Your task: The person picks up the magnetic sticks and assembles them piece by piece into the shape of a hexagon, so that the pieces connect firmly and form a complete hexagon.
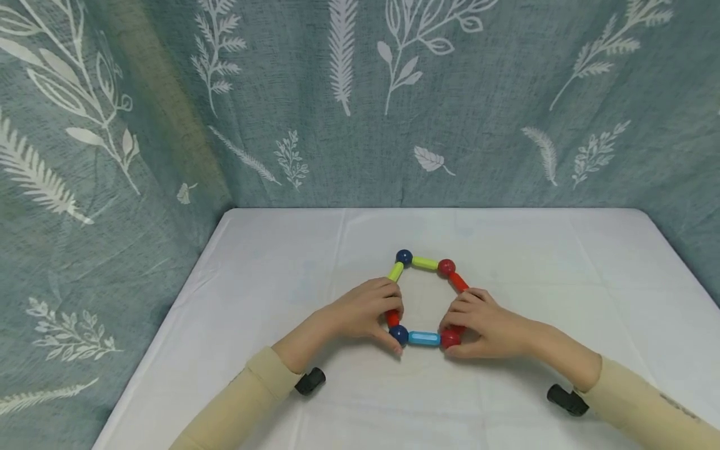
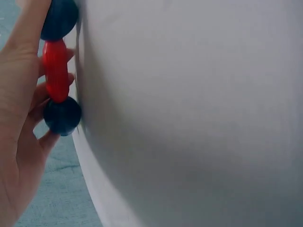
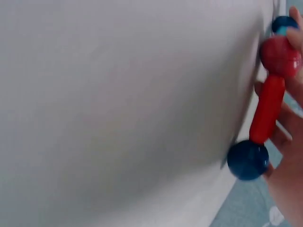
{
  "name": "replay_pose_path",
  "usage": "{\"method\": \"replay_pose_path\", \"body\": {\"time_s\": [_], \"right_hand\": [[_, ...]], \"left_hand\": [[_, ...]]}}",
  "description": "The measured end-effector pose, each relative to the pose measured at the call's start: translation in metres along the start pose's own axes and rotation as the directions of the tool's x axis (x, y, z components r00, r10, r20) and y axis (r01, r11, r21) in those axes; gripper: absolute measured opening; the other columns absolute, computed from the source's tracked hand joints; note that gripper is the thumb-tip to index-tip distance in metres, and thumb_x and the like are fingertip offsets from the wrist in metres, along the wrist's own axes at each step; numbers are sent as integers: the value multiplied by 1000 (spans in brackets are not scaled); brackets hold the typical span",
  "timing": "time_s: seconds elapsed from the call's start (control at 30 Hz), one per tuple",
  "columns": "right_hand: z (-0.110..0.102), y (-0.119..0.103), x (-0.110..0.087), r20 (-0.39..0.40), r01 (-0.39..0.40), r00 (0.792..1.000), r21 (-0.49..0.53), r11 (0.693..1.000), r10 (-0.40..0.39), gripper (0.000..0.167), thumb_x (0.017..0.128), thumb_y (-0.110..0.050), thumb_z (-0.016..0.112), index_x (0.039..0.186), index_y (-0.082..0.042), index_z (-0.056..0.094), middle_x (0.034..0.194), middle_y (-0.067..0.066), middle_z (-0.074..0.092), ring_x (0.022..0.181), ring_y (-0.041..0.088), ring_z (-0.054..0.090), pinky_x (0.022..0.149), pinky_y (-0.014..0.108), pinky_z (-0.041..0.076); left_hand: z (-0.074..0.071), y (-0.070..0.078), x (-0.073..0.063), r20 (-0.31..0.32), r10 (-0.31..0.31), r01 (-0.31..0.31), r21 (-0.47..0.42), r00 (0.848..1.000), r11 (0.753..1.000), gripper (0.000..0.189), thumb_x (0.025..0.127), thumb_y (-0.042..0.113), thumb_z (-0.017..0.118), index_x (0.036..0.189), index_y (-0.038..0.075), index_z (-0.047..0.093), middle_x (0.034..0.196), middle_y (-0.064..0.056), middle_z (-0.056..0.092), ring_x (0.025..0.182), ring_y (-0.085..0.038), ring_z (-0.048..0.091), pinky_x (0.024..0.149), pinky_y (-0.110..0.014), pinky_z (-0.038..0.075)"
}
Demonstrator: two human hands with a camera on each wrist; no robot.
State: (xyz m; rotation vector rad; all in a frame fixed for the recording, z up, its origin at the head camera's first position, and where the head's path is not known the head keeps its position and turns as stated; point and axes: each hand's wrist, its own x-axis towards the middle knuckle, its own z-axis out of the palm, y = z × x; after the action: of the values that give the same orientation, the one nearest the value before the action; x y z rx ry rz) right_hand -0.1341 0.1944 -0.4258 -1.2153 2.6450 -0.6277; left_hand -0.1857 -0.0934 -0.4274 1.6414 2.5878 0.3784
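A ring of magnetic building sticks and balls lies on the white-covered table. My left hand (image 1: 368, 307) grips its left side, fingers curled around a red stick (image 2: 56, 71) that joins two blue balls, thumb by the near blue ball (image 1: 399, 334). My right hand (image 1: 490, 329) holds the right side, pinching the near red ball (image 1: 450, 339) and reaching along the red stick (image 3: 267, 109). A blue ball (image 3: 247, 160) there is hidden under the hand in the head view. Between both hands runs a light-blue stick (image 1: 424, 338). Yellow-green sticks (image 1: 425, 263) and another red ball (image 1: 447, 268) form the far part.
The white cloth (image 1: 281, 262) covers the table around the ring. Green-blue leaf-patterned curtains (image 1: 360, 156) hang behind and at the sides. A black wrist device (image 1: 310, 380) shows beneath the left sleeve, another black device (image 1: 567, 400) by the right sleeve.
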Motion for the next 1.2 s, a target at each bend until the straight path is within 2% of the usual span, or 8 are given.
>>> {"method": "replay_pose_path", "body": {"time_s": [0.2, 0.3, 0.37, 0.47, 0.6, 0.73, 0.87, 1.2], "right_hand": [[-7, 7, -3, -19, 33, 999, 25, 999, -33, 23, 88, -46, 70, 104, -31, 66, 104, -20, 56, 106, 9, 47, 102, 55, 28], [-10, 10, 4, -138, -1, 990, 47, 999, 7, 25, 90, -41, 69, 109, -24, 68, 112, -12, 58, 109, 13, 48, 98, 50, 36], [-13, 13, 14, -237, -88, 967, 54, 995, 99, 32, 91, -34, 69, 117, -15, 66, 117, -1, 59, 110, 20, 50, 94, 48, 42], [-17, 20, 30, -281, -282, 916, 54, 958, 285, 51, 93, -29, 66, 134, -2, 52, 124, 16, 55, 110, 31, 54, 89, 50, 48], [-17, 33, 47, -172, -425, 892, 3, 905, 419, 54, 97, -28, 60, 137, 4, 43, 122, 24, 53, 96, 33, 60, 81, 49, 52], [-17, 44, 54, -151, -448, 884, -3, 894, 442, 42, 99, -23, 58, 127, 7, 47, 108, 22, 57, 80, 28, 58, 71, 42, 52], [-21, 51, 55, -171, -464, 871, 24, 886, 461, 39, 99, -20, 58, 124, 7, 46, 99, 20, 56, 76, 27, 55, 67, 40, 49], [-21, 59, 55, -167, -456, 873, 62, 888, 459, 42, 99, -21, 57, 130, 6, 45, 109, 24, 56, 85, 31, 55, 75, 45, 49]], "left_hand": [[5, 1, 5, -60, -22, 22, -8, 998, 1000, 52, 67, 64, 78, 92, 20, 64, 94, 8, 50, 101, -12, 44, 94, -28, 37], [6, 0, 7, -84, -38, 35, -38, 996, 999, 51, 71, 60, 78, 99, 18, 66, 103, 6, 55, 107, -13, 47, 99, -30, 37], [4, -2, 12, -104, -115, 104, -108, 988, 989, 52, 79, 55, 75, 110, 15, 66, 117, 1, 57, 117, -17, 47, 104, -34, 36], [1, -9, 25, -119, -316, 283, -235, 941, 930, 60, 91, 47, 65, 137, 9, 53, 144, -9, 45, 134, -24, 38, 110, -41, 32], [1, -21, 45, -56, -497, 464, -280, 866, 840, 66, 100, 39, 53, 152, 7, 30, 153, -15, 34, 140, -30, 32, 112, -42, 29], [5, -26, 57, 6, -496, 481, -251, 868, 840, 62, 102, 31, 51, 153, 4, 27, 147, -19, 39, 135, -32, 37, 110, -40, 31], [10, -23, 61, -8, -488, 469, -260, 873, 844, 58, 102, 23, 49, 151, 0, 27, 143, -21, 41, 128, -32, 40, 107, -40, 34], [18, -16, 67, -58, -562, 507, -363, 825, 782, 53, 102, 13, 45, 150, 0, 27, 140, -25, 40, 124, -36, 39, 103, -42, 38]]}}
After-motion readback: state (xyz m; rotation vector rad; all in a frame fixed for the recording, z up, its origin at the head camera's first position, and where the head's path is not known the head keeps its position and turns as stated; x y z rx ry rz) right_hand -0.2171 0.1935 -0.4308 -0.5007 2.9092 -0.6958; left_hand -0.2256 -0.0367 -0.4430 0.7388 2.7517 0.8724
